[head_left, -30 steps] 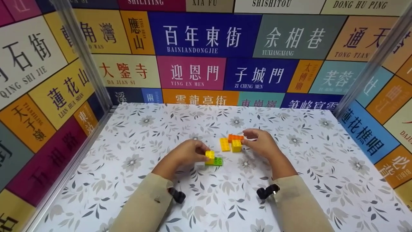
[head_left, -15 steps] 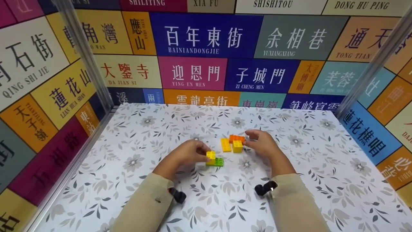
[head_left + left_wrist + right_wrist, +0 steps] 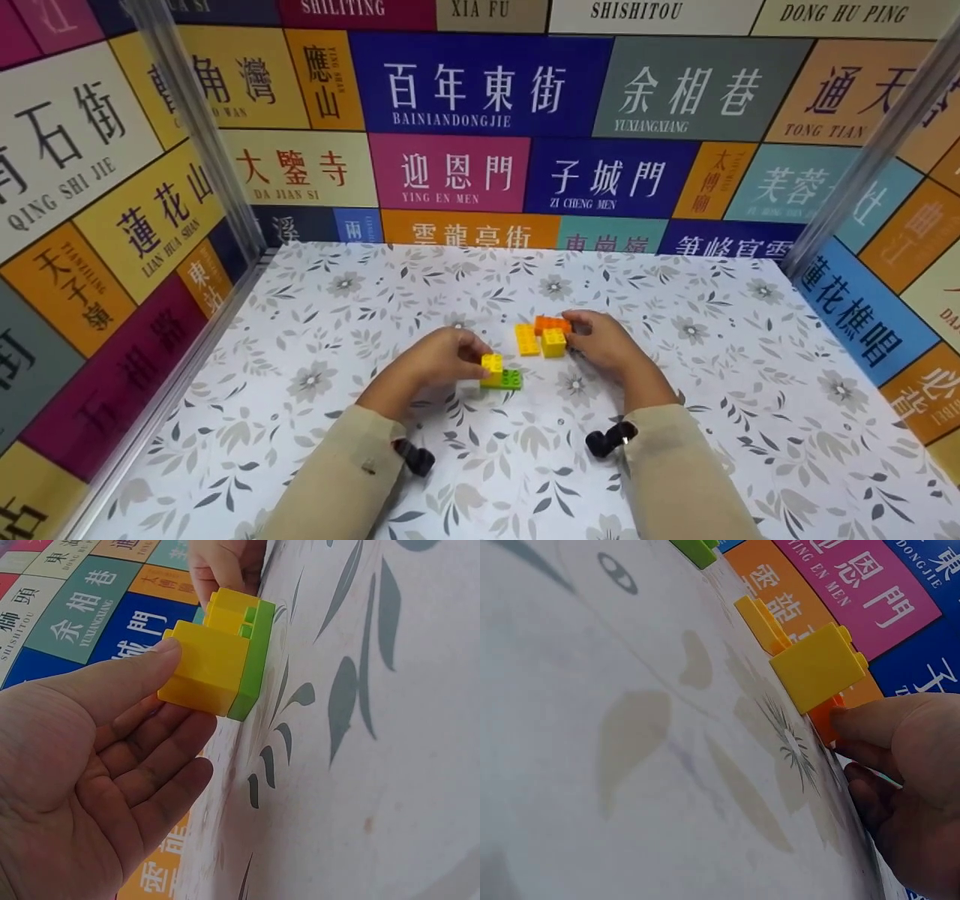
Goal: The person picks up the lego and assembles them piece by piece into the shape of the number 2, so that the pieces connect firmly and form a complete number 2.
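The yellow block sits upright on the left end of the green brick, whose remaining studs are exposed; this assembly is located near the middle of the white table surface. The left hand grips the yellow block, with the thumb on one side face and fingers at the opposite side. To the right of and behind this assembly, well within reach of both hands, is a second group. Within it, the orange brick lies behind the second yellow block, and the flat yellow-orange brick lies just beside them on the left. The right hand pinches the orange brick at its right end between thumb and finger. Each beige sleeve carries a black fitting at the cuff. The surface bears a grey leaf-and-flower print. Multicoloured wall panels printed with characters enclose its rear and sides.
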A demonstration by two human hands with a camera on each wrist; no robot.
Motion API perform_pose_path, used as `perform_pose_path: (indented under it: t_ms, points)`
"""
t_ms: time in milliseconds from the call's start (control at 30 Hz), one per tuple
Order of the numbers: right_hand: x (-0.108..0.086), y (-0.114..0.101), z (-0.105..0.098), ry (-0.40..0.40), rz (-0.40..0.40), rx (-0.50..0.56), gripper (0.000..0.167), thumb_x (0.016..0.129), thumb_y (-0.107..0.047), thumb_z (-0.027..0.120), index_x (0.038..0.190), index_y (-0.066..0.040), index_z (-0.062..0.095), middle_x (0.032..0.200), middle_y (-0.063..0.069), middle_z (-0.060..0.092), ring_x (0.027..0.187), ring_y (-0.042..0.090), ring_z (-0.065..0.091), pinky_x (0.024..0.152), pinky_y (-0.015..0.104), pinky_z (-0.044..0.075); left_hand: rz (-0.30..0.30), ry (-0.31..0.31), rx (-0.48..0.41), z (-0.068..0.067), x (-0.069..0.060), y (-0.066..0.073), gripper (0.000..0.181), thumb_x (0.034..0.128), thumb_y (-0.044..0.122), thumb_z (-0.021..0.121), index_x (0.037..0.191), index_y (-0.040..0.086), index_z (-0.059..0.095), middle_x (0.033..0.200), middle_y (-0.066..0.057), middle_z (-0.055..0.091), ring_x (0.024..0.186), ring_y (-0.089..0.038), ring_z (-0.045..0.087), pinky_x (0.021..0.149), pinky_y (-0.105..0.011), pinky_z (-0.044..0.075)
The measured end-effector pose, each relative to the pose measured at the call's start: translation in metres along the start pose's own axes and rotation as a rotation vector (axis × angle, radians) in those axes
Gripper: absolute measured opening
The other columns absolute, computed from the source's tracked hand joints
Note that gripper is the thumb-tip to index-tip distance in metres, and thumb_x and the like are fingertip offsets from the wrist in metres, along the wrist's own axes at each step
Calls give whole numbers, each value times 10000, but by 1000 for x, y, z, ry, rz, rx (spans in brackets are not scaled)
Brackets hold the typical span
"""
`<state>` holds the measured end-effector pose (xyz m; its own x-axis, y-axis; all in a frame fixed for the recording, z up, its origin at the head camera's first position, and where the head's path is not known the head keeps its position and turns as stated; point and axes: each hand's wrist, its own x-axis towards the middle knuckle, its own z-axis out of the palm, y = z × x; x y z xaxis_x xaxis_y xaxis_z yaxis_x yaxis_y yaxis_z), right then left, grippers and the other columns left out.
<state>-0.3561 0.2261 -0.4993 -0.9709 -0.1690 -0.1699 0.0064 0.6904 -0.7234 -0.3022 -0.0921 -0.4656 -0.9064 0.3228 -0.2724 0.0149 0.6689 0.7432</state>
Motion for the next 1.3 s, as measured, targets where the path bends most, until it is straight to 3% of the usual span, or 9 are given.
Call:
perform_pose_path:
  t_ms: [300, 533, 767, 1100, 1300]
  points:
    - [-1, 3, 2, 34, 48, 83, 482, 1081, -217, 648, 1555, -196, 560, 1603, 78, 567, 1494, 303, 527, 1268, 529, 401, 9, -3, -9, 2, 0, -1, 222, 893, 264, 895, 1081, 296, 781, 1093, 82, 752, 1064, -159, 682, 1073, -409, 548]
    - [-6, -2, -2, 59, 56, 159, 489, 1092, -219, 636, 1567, -152, 538, 1592, 94, 577, 1490, 297, 538, 1261, 491, 422, 65, 11, 22, 3, 0, -2, 246, 903, 248, 886, 1127, 241, 785, 1119, 60, 762, 1072, -143, 699, 1069, -405, 561]
    - [-10, -10, -11, 71, 99, 231, 501, 1089, -204, 637, 1578, -191, 527, 1584, 59, 579, 1499, 277, 517, 1278, 488, 401, 37, 13, 16, 2, -1, -2, 228, 909, 266, 880, 1113, 270, 780, 1103, 79, 756, 1066, -138, 700, 1077, -407, 557]
    - [-16, -26, -20, 91, 42, 91, 475, 1074, -256, 659, 1540, -214, 575, 1530, 64, 626, 1419, 285, 589, 1231, 501, 457, 14, 6, 17, 1, -1, 0, 229, 903, 269, 885, 1101, 299, 775, 1088, 89, 751, 1060, -144, 692, 1080, -413, 554]
    - [-22, -36, -21, 84, -22, 67, 451, 1068, -258, 674, 1510, -202, 606, 1510, 77, 644, 1392, 289, 623, 1193, 484, 502, 15, -2, -8, 0, -1, -1, 222, 908, 280, 881, 1100, 301, 772, 1088, 82, 747, 1063, -157, 688, 1077, -417, 551]
